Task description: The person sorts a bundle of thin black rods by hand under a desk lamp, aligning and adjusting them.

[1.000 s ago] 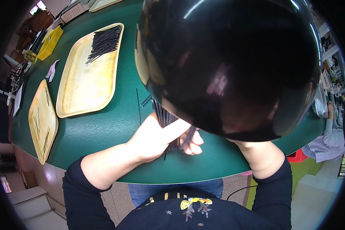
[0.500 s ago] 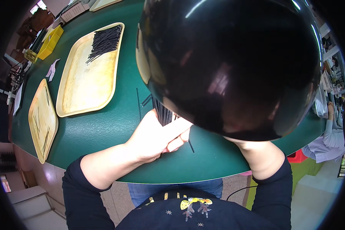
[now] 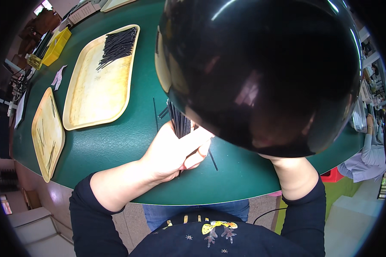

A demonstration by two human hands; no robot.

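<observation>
My left hand (image 3: 169, 150) is closed around a bundle of thin black sticks (image 3: 180, 122), which rise from between the thumb and fingers. A large glossy black dome (image 3: 261, 77) fills the upper right and covers the bundle's far side. It hides my right hand; only the wrist (image 3: 283, 165) shows below its lower rim, so I cannot see the fingers. Loose black sticks (image 3: 155, 113) lie on the green table (image 3: 103, 158) beside the left hand. Another loose stick (image 3: 213, 160) lies just right of that hand.
A large cream tray (image 3: 96, 96) holds a pile of black sticks (image 3: 119, 45) at its far end. Left of it, a smaller tray (image 3: 39, 113) carries a few thin sticks. A yellow bin (image 3: 57, 47) stands at the far left. Another person's sleeve (image 3: 371, 152) shows at the right.
The black dome has shifted slightly to the right, uncovering a little more of the bundle. The bundle's tops look more spread. My left hand keeps its hold.
</observation>
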